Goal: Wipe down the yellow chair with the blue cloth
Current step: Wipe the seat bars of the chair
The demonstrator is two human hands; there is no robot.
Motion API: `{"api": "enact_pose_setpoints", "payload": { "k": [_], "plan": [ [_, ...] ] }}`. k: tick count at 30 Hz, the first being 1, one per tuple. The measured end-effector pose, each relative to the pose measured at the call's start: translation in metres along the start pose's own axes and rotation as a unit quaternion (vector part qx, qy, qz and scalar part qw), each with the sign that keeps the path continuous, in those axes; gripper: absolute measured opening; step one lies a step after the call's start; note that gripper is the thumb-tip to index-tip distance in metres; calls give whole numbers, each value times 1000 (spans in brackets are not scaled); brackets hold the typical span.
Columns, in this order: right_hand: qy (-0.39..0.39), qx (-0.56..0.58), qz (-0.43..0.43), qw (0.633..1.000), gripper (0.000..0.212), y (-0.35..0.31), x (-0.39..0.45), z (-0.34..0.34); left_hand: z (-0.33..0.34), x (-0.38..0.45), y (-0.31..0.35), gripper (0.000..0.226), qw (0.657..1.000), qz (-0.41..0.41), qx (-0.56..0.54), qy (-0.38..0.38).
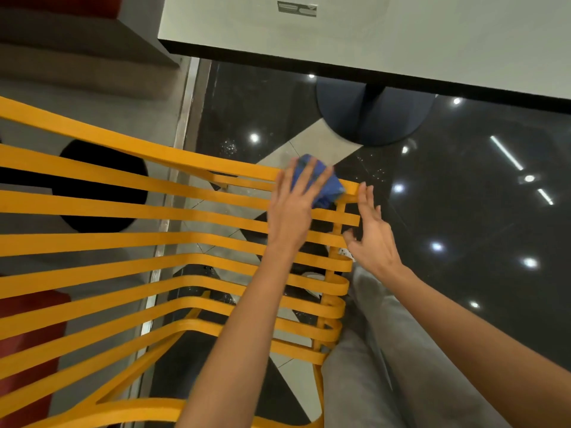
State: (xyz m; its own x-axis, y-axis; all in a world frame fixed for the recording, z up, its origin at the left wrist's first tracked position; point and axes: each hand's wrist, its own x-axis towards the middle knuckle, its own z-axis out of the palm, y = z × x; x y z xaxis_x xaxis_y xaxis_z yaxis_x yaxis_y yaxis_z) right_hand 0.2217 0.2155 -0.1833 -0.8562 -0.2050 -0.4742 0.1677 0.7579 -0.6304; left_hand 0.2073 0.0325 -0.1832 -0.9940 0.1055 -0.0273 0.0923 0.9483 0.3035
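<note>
The yellow chair fills the left and centre of the view, its long slats running left to right below me. A folded blue cloth lies on the upper slats near the chair's right end. My left hand presses flat on the cloth with straight fingers. My right hand hovers just right of it at the slat ends, fingers spread and relaxed, holding nothing.
A white table with a dark edge stands ahead, its round dark base on the glossy black floor. Grey steps rise at the upper left. My grey trouser leg is beside the chair's right end.
</note>
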Motion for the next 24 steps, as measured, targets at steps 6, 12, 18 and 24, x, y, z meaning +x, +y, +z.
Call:
{"api": "enact_pose_setpoints", "payload": {
  "k": [6,12,18,24],
  "plan": [
    [3,-15,-10,1000,97,3,2,-3,0,-5,-1,67,985,-132,-64,94],
    [7,-7,31,999,58,12,-2,-5,32,6,79,67,996,39,61,-42],
    [11,18,53,998,91,20,-12,-2,3,1,9,60,1000,-20,22,-4],
    [76,11,-62,995,85,-11,3,1,5,-3,9,60,995,-91,-16,49]
  ]
}}
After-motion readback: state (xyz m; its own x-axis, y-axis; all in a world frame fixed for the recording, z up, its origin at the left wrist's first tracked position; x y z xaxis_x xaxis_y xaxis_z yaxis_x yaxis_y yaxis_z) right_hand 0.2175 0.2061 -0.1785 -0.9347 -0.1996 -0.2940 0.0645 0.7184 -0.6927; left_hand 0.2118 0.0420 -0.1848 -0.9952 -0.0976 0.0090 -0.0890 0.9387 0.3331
